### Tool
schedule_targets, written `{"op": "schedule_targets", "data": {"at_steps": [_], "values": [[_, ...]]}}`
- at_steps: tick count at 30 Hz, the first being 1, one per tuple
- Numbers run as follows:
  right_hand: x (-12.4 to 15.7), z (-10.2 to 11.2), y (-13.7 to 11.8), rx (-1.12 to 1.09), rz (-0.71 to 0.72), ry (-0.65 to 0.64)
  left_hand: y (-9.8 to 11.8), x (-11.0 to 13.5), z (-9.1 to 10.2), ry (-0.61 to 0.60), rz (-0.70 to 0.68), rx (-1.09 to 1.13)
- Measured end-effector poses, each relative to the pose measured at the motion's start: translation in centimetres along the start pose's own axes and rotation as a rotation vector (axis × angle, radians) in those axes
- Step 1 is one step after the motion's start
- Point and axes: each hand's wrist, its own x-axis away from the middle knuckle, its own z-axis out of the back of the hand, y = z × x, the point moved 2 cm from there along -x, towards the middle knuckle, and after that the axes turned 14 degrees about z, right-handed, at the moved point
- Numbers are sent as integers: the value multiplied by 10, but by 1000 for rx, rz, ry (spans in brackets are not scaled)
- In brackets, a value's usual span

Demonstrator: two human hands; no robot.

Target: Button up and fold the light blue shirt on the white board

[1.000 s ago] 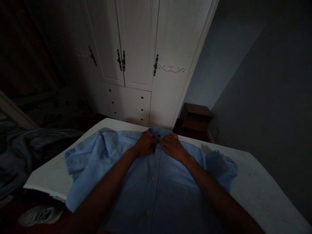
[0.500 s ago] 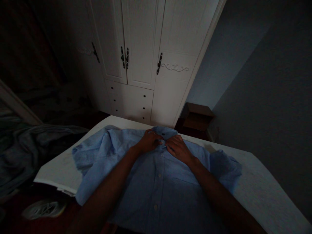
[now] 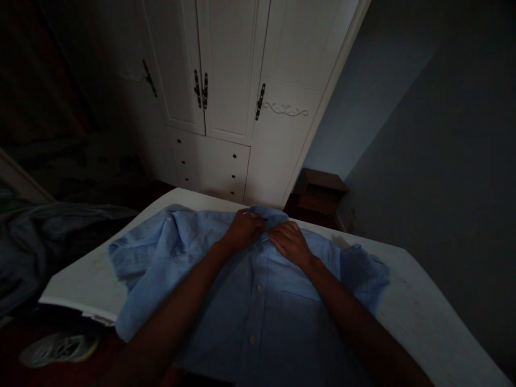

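A blue short-sleeved shirt (image 3: pixel 237 301) lies front side up, its collar (image 3: pixel 268 213) at the far edge of a white table (image 3: pixel 419 301). Pale buttons run down the middle of its front. My left hand (image 3: pixel 245 230) has its fingers closed on the shirt just below the collar, on the left of the button strip. Opposite it, my right hand (image 3: pixel 291 242) pinches the other side of the front near the top. The fingertips nearly meet, and any button between them is hidden.
Behind the table stands a white wardrobe (image 3: pixel 226 70) with dark handles and drawers. A small brown cabinet (image 3: pixel 322 188) is against the wall at right. Dark cloth (image 3: pixel 52 242) lies at left, and a shoe (image 3: pixel 60 348) is on the red floor.
The view has shifted slightly, so everything sits a little further left. Both hands stay at the shirt's collar, with the fingers of my left hand slightly more curled in.
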Motion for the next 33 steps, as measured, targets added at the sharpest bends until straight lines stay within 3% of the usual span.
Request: {"op": "schedule_targets", "data": {"at_steps": [3,6,9,17,26,33], "values": [[2,-3,1,-15,1,-48,1,0,7,19,7,-44],[4,-6,2,-51,-8,-114,0,2,8,-103,-50,-50],[6,-8,3,-87,-19,-149,-4,3,0,-207,-71,-96],[12,-20,10,-135,-104,-215,-3,4,-21,-257,6,-140],[17,-17,16,-151,-177,-190,-4,3,-28,-247,46,-130],[13,-14,13,-192,-123,-196,-10,-1,-35,-177,142,83]]}}
